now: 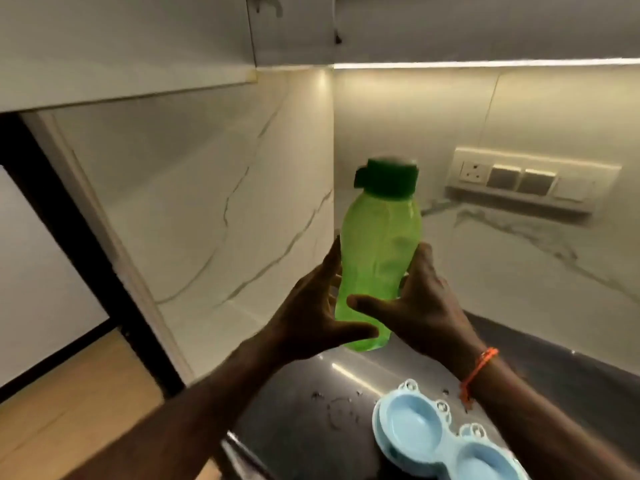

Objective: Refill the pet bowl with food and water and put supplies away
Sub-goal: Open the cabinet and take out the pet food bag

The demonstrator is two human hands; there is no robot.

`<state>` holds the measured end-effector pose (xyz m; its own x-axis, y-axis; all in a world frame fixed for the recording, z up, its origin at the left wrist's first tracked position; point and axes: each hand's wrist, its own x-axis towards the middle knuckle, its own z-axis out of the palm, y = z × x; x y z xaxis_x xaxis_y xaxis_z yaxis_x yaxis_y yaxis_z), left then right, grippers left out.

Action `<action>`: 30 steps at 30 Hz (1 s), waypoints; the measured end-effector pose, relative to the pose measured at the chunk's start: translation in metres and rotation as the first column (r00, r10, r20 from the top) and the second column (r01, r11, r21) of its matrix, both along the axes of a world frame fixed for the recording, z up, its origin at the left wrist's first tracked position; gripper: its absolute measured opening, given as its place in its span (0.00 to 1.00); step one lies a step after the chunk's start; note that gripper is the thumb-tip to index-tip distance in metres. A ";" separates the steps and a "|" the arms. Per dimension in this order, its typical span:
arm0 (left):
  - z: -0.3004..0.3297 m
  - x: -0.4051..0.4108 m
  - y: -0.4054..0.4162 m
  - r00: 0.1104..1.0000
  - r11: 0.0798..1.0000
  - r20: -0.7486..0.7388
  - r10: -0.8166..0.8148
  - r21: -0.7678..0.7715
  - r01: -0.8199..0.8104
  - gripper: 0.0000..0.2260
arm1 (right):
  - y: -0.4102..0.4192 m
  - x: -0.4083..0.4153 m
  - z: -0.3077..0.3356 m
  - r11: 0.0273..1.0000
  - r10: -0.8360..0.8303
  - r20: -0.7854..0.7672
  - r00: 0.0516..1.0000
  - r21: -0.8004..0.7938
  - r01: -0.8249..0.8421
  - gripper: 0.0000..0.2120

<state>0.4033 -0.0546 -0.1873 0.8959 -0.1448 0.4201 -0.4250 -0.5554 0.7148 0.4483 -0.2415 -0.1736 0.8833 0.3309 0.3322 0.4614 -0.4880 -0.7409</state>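
Observation:
A light green plastic bottle [377,251] with a dark green cap on it is held upright above the dark countertop [294,420]. My left hand [311,313] presses its left side and my right hand [422,306] wraps its lower right side, thumb across the front. A pale blue double pet bowl [436,441] sits on the counter below my right forearm, and both its wells look empty. An orange thread band circles my right wrist.
Marble-look walls meet in a corner behind the bottle. A socket and switch panel [530,178] is on the right wall. White upper cabinets [121,46] hang overhead. Small crumbs or drops lie on the counter by the bowl. Wooden floor shows at lower left.

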 end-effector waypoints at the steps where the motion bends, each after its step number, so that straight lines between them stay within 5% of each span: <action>1: -0.022 -0.002 0.004 0.999 1.000 -0.034 0.015 0.001 -0.015 0.54 | 0.002 -0.003 -0.021 1.000 -0.005 -0.053 0.999 -0.021 0.004 0.45; 7: -0.141 -0.006 0.020 0.950 0.987 -0.267 0.161 0.021 -0.161 0.35 | 0.020 -0.011 -0.122 0.993 0.039 -0.265 0.963 -0.093 -0.066 0.45; 17: -0.198 -0.006 0.029 0.867 0.970 -0.438 0.238 0.059 -0.236 0.31 | 0.035 -0.005 -0.183 0.991 0.012 -0.394 0.919 -0.120 -0.064 0.49; 25: -0.195 -0.043 -0.006 0.809 0.867 -0.322 0.492 0.270 -0.419 0.24 | 0.009 -0.007 -0.175 0.964 0.046 -0.388 0.921 -0.225 -0.143 0.59; 30: -0.196 -0.058 -0.053 0.973 0.964 -0.092 0.214 0.179 -0.195 0.16 | -0.039 -0.025 -0.162 0.973 -0.035 -0.225 0.974 -0.231 -0.019 0.53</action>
<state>0.3458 -0.1071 -0.3831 0.9528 -0.0139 0.3032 -0.2143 -0.7381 0.6397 0.4230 -0.2806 -0.3354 0.9292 0.3675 0.0389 0.2903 -0.6607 -0.6922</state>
